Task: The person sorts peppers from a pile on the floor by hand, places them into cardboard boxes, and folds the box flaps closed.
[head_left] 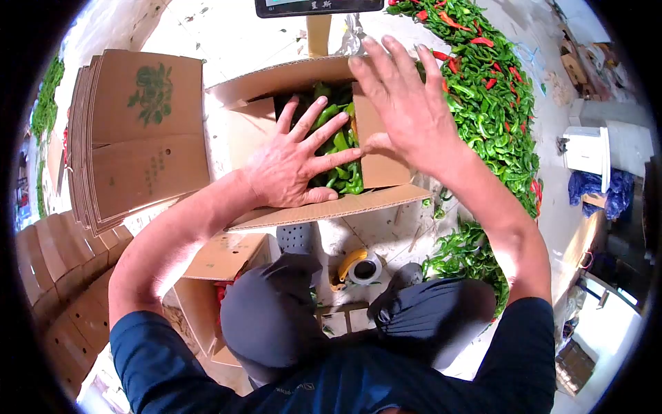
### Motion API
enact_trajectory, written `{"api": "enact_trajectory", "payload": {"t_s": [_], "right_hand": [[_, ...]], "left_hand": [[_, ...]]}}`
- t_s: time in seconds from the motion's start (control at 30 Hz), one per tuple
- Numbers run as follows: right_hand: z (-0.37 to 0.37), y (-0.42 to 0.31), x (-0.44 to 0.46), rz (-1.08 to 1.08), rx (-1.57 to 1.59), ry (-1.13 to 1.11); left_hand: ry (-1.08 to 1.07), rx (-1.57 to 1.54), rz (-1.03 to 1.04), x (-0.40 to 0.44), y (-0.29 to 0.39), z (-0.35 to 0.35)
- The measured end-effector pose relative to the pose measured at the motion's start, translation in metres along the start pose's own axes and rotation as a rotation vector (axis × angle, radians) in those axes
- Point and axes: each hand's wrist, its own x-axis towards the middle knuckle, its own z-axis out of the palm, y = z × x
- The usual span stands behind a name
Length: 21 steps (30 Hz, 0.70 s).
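Note:
An open cardboard box [385, 165] stands in front of me with its flaps raised or folded out. Green peppers [353, 181] fill the part of its inside that I can see. My left hand [293, 162] lies across the opening, fingers spread over the peppers, with the thumb near the box's front flap. Over the right-hand flap is my right hand [414, 114], its fingers stretched out and apart. It holds nothing; whether it presses on the flap I cannot tell. Part of the peppers is hidden under my left hand.
Flattened cartons [148, 155] are stacked at the left. A large heap of green and red peppers [493, 117] spreads along the right. A scale display [317, 7] stands beyond the box. Between my feet lies a tape roll [376, 268]; another carton [224, 257] sits by my left leg.

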Motion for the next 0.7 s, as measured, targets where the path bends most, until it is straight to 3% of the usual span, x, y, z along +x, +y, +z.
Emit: {"api": "enact_trajectory", "payload": {"t_s": [0.17, 0.4, 0.53, 0.7], "right_hand": [[0.008, 0.008, 0.002, -0.088, 0.251, 0.011], [0.009, -0.013, -0.016, -0.117, 0.245, -0.070], [0.021, -0.019, -0.024, -0.141, 0.242, -0.104], [0.023, -0.011, -0.021, -0.151, 0.326, -0.172]], "left_hand": [[0.020, -0.048, -0.024, -0.003, 0.002, 0.000], [0.026, -0.080, 0.039, -0.015, -0.003, 0.002], [-0.166, -0.265, -0.053, -0.020, -0.002, -0.009], [0.179, -0.250, 0.094, -0.038, -0.010, -0.002]]}}
